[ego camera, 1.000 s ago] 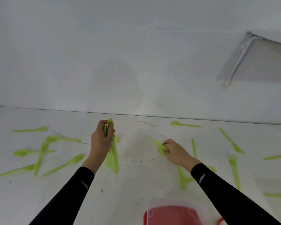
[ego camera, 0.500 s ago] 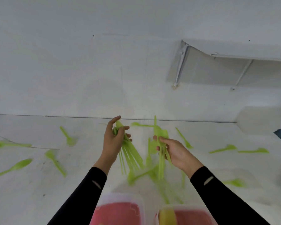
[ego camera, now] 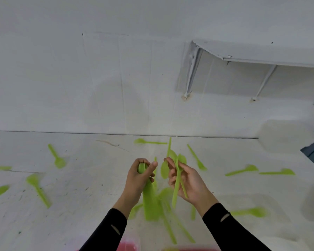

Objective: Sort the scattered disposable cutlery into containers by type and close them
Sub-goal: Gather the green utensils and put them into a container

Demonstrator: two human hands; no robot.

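Both hands have drawn closer together since half a second ago, and the containers have slid nearly out of view. A pink-red sliver of one container (ego camera: 129, 246) and a red-and-yellow strip of the second container (ego camera: 188, 249) are all the bottom edge leaves.

Left hand (ego camera: 139, 180) is clenched round the heads of a green bundle (ego camera: 150, 201), handles hanging down, too smeared to count. Right hand (ego camera: 188, 182), palm up and fingers curled, holds green spoons (ego camera: 178, 175) — three bowls seem to show above the fingertips.

Under the hands, more blurred pieces (ego camera: 170, 230) run together on the white surface (ego camera: 80, 205); no counting those.

Loose on the surface:
- four on the left — the near spoon (ego camera: 38, 190) is clear, and two at the frame's edge are blurred
- one fuzzy piece (ego camera: 250, 212) near right
- two flat pieces (ego camera: 242, 171) end to end further right
- one slim piece (ego camera: 197, 158) just beyond the right hand
- one far spoon (ego camera: 149, 142) by the wall (ego camera: 62, 78)
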